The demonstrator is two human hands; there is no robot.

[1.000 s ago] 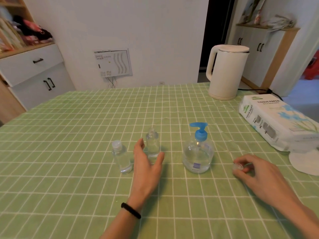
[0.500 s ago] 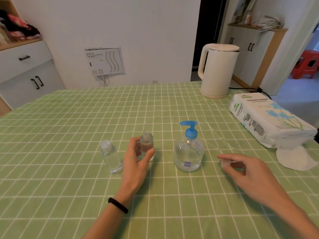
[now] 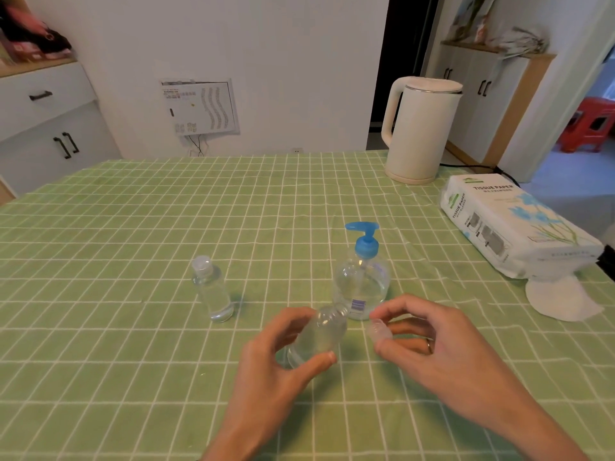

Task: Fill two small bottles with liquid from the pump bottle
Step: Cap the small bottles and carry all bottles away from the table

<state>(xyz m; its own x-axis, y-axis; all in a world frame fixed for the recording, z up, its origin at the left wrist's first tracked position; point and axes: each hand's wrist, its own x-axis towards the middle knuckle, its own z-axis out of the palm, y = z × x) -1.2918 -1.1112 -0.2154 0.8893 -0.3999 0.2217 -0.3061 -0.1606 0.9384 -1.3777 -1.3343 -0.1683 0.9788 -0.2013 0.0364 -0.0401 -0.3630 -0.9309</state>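
Observation:
My left hand (image 3: 276,367) grips a small clear bottle (image 3: 317,337), lifted off the table and tilted with its open neck toward the right. Just beside that neck, my right hand (image 3: 432,347) pinches a small clear cap (image 3: 380,330) between thumb and fingers. Behind both hands stands the clear pump bottle (image 3: 362,287) with its blue pump head, holding clear liquid. A second small bottle (image 3: 213,289), capped and holding clear liquid, stands upright to the left on the green checked tablecloth (image 3: 133,261).
A white electric kettle (image 3: 419,128) stands at the back right with its cord trailing off the table. A pack of tissue paper (image 3: 512,224) lies at the right edge, with a loose white tissue (image 3: 552,301) in front of it. White cabinets stand beyond the table.
My left hand took hold of the uncapped small bottle, lifted it and tilted it toward me. My right hand brought the cap leftward up to the bottle's neck.

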